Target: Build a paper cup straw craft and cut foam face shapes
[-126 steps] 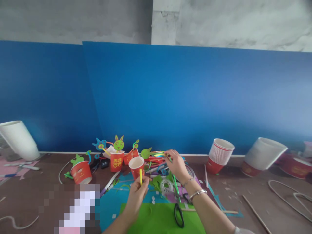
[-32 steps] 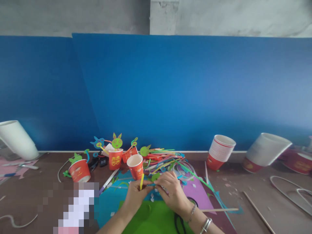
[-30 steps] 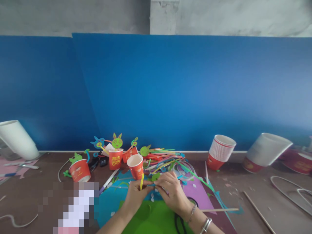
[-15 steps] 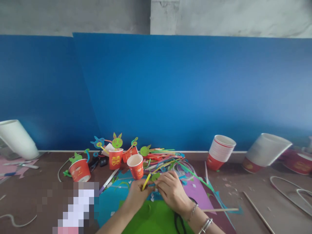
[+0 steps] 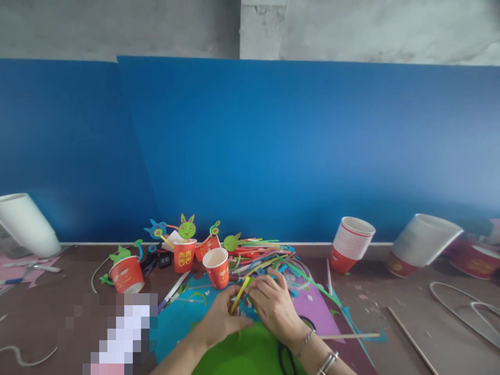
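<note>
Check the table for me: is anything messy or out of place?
Yes, two messy bits. Small pale scraps lie scattered on the brown table, right of the purple paper. Beyond the right hand, thin colourful strips lie heaped in a tangle.

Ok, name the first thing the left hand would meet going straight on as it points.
Probably the right hand, close ahead of the left hand, though depth between them is hard to judge.

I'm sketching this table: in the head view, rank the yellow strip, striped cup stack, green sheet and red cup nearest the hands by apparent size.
1. Green sheet, partly hidden
2. Striped cup stack
3. Red cup
4. Yellow strip
</note>
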`<state>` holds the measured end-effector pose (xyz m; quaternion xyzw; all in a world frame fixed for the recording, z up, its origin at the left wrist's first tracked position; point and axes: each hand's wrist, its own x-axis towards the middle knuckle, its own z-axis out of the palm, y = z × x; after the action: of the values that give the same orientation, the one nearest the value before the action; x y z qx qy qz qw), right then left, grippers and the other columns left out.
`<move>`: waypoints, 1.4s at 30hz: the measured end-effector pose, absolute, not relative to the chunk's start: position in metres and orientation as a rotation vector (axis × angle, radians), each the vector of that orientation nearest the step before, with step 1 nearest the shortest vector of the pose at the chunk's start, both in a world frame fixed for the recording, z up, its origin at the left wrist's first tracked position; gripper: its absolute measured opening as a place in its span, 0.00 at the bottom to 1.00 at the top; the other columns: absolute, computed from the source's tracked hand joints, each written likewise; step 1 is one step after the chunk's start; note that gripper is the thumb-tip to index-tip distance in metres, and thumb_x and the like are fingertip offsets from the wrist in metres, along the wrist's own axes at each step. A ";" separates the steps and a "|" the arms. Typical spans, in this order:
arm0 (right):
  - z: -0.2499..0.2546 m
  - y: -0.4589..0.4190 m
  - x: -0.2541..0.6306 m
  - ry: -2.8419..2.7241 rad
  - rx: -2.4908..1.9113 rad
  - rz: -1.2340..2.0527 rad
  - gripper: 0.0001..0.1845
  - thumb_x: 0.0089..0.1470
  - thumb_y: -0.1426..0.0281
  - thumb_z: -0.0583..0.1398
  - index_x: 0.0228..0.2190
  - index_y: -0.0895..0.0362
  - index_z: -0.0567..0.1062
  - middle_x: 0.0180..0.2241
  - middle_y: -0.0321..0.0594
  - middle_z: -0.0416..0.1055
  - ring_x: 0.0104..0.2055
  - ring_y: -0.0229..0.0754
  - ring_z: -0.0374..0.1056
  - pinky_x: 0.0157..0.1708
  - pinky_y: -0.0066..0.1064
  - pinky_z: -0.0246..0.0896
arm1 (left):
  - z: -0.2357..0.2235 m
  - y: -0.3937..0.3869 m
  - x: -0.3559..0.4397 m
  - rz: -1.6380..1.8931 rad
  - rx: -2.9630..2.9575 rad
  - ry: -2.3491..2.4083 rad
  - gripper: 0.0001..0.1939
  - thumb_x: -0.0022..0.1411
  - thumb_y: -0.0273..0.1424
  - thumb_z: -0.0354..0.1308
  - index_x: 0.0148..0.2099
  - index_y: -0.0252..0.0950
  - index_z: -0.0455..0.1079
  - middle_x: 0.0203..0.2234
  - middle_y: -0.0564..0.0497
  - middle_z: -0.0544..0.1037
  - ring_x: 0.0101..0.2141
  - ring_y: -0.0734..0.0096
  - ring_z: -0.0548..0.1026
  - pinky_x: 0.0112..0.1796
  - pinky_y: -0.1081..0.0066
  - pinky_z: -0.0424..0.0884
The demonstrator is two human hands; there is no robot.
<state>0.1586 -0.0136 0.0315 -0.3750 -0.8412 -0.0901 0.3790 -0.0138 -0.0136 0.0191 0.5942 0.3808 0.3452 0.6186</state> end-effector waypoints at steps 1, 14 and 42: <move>0.032 -0.014 0.159 -2.146 -0.965 -0.220 0.10 0.56 0.77 0.55 0.33 0.52 0.74 0.31 0.33 0.74 0.39 0.38 0.66 0.54 0.41 0.42 | 0.020 -0.014 -0.014 0.803 1.353 0.848 0.24 0.41 0.33 0.69 0.40 0.33 0.67 0.20 0.61 0.61 0.20 0.81 0.55 0.21 0.77 0.51; 0.038 -0.026 0.156 -2.032 -0.961 -0.063 0.05 0.54 0.74 0.57 0.31 0.56 0.74 0.24 0.37 0.70 0.28 0.40 0.63 0.31 0.33 0.55 | 0.012 -0.007 -0.008 1.104 1.110 1.122 0.25 0.48 0.50 0.60 0.37 0.33 0.68 0.15 0.59 0.67 0.13 0.83 0.52 0.17 0.77 0.47; 0.009 -0.016 0.138 -1.377 -0.969 1.286 0.21 0.49 0.52 0.60 0.22 0.57 0.65 0.19 0.30 0.60 0.20 0.33 0.60 0.20 0.26 0.58 | 0.026 -0.023 -0.003 0.974 1.359 0.901 0.19 0.55 0.43 0.59 0.23 0.31 0.72 0.18 0.52 0.70 0.24 0.72 0.63 0.28 0.73 0.58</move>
<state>0.1381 -0.0156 0.0093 -0.3989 -0.5669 0.5292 0.4894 -0.0033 -0.0235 0.0262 0.5817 0.3857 0.4171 0.5821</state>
